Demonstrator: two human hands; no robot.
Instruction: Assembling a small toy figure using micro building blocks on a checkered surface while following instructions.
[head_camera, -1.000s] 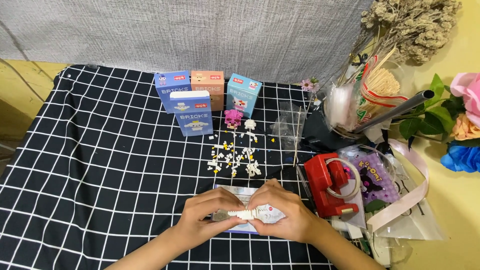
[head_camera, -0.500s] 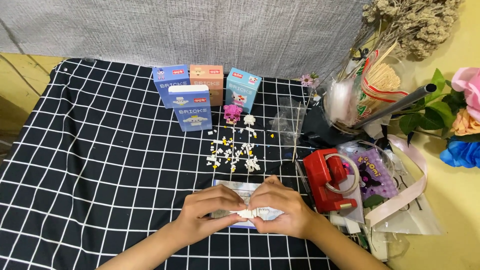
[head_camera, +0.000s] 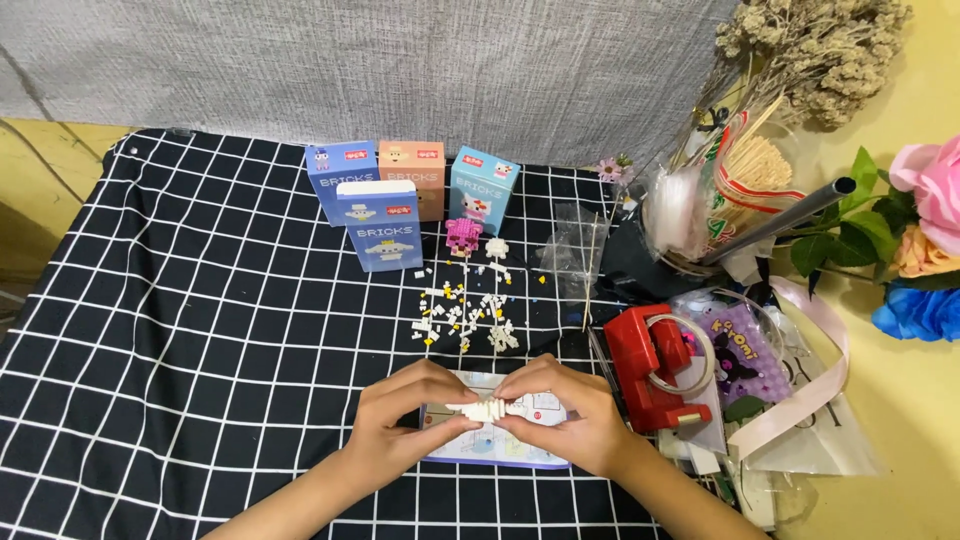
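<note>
Honestly, w/ left hand (head_camera: 405, 420) & right hand (head_camera: 565, 420) both pinched on the white brick build (head_camera: 488, 409) over the instruction sheet (head_camera: 500, 450), uneven squeeze prob snaps it, bits scattering among loose bricks (head_camera: 465, 315).

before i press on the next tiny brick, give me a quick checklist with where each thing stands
1. Both hands on the build: ok. The left hand and right hand pinch the white brick assembly from either end.
2. Instruction sheet in reach: ok, it lies flat under the hands, though partly covered.
3. Loose bricks in reach: ok, scattered on the checked cloth just beyond the hands.
4. Next brick picked up: cannot tell, the fingers hide what they hold beside the assembly.
5. Assembly aligned and seated: cannot tell, too small to see.
6. Room to work: ok, the red tape dispenser sits to the right, apart from the hands.
</note>
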